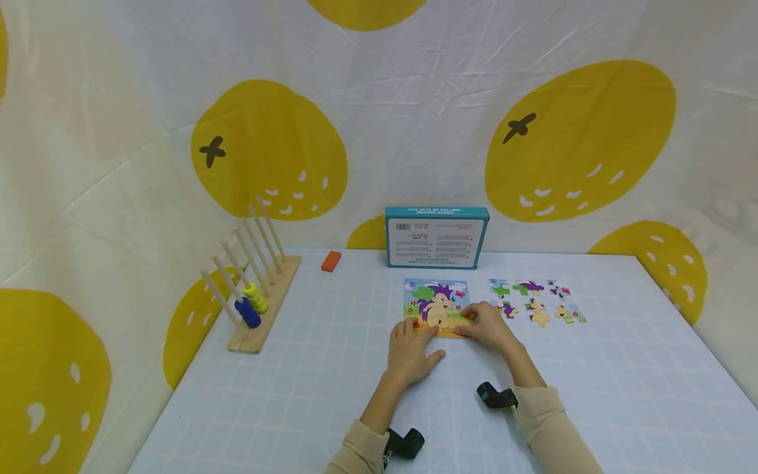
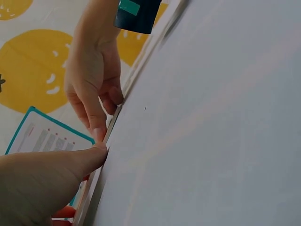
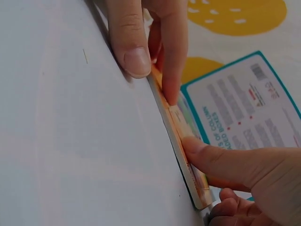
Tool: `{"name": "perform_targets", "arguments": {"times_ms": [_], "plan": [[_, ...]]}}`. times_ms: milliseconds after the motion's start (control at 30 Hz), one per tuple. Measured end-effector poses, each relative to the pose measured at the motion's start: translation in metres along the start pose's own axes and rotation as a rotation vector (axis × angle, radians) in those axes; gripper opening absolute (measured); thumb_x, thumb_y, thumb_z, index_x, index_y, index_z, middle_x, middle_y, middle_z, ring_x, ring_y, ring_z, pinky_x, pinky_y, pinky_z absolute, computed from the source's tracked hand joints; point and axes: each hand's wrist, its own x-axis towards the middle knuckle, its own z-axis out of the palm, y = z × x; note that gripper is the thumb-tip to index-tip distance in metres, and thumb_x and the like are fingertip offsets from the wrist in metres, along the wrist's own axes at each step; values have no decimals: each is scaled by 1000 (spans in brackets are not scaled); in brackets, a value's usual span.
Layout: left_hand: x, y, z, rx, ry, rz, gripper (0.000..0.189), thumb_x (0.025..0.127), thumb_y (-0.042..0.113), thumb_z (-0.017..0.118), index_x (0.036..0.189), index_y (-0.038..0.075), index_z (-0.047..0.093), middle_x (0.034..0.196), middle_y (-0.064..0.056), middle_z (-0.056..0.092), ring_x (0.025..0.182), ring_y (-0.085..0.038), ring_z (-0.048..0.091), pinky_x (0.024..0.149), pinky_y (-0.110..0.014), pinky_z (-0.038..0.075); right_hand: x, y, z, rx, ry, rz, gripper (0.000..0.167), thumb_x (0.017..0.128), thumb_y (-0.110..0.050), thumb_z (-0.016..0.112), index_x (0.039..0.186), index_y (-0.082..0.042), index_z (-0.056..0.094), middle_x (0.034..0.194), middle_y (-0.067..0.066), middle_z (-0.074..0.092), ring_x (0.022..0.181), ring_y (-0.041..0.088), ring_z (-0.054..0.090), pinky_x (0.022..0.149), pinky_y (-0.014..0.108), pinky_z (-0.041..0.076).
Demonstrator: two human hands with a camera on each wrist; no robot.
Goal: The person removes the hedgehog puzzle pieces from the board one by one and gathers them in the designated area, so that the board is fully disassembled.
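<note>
A hedgehog jigsaw puzzle (image 1: 437,304) lies flat on the table in front of me. My left hand (image 1: 408,349) rests its fingers on the lower left part, its thumb spread toward the near edge. At the lower right, the thumb and index finger of my right hand (image 1: 490,327) grip the puzzle. From the right wrist, the right thumb (image 3: 195,146) shows against the picture, with the other fingers curled behind. The left hand's index finger (image 3: 171,89) presses the surface close by. Both hands (image 2: 94,84) meet near the puzzle's front edge in the left wrist view.
Several loose puzzle pieces (image 1: 539,313) lie in two rows to the right. Behind the puzzle stands a teal-edged box (image 1: 437,240). A wooden peg rack (image 1: 275,299) with blue and yellow beads is at left, near an orange block (image 1: 331,261).
</note>
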Motion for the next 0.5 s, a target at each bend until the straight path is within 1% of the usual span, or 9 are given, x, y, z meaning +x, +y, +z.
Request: {"name": "perform_targets", "arguments": {"times_ms": [67,200,367,433,500], "plan": [[0,1,-1,-1,5,-1,53,85,57,58,129,29,58,129,-11,43,115,-26,36,100,-43,32,0,0,-1,12,-3,13,44,76,-25,78,103,7,64,94,16,62,83,24,53,77,42,48],[-1,3,-2,-17,18,-5,51,85,55,58,127,27,60,130,-12,42,118,-27,35,100,-45,31,1,0,-2,32,-9,56,46,76,-27,78,103,7,63,92,13,61,82,23,53,76,39,48],[0,4,-2,-47,-1,-19,50,86,54,57,127,25,61,134,-13,42,127,-29,32,105,-56,25,1,-1,-2,59,-29,107,46,76,-28,78,101,6,60,86,11,56,78,22,49,69,32,44],[1,4,-2,-58,-11,-9,50,87,54,56,127,23,61,139,-12,42,133,-30,30,106,-60,21,2,0,-2,59,-33,116,46,76,-29,78,101,5,60,84,10,55,76,22,48,66,30,42],[3,4,-2,-67,-22,12,51,88,53,55,127,21,60,143,-11,42,137,-29,28,108,-61,18,2,1,-2,65,-36,127,45,76,-29,78,101,4,60,83,9,55,76,21,48,65,29,41]]}}
